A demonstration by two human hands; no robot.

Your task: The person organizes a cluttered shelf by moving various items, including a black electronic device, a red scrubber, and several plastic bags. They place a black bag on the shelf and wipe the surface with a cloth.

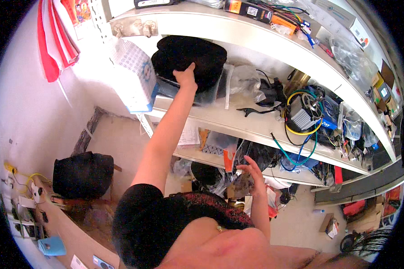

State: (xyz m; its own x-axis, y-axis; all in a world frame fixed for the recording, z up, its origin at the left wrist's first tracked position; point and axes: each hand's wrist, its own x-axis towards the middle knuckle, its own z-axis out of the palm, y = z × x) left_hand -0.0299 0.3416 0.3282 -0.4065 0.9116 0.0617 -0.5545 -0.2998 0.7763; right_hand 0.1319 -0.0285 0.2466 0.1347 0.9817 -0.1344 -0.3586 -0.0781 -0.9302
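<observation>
While the right hand (256,177) hangs free, the left hand (186,79) is on the black bundle

Head view: that rounded black bundle (206,58) sits on the middle shelf (215,118), between a white-and-blue package (134,74) and a clear plastic bag (247,80). Can't tell if the left is actually pinching it, fingers are partly hidden. Right fingers are loosely spread, nearer the lower shelf (204,158). I'd call this the getting-a-hold step; next move probably needs a firm grip.

1. The white middle shelf (220,120) holds a rounded black bundle (207,53), a slim black lever (256,111), and a ribbed grey metal block (300,115).
2. The white upper shelf (202,22) holds a long black-and-orange box (256,12).
3. The pale floor (300,215) bears an open brown cardboard box (327,223).
</observation>
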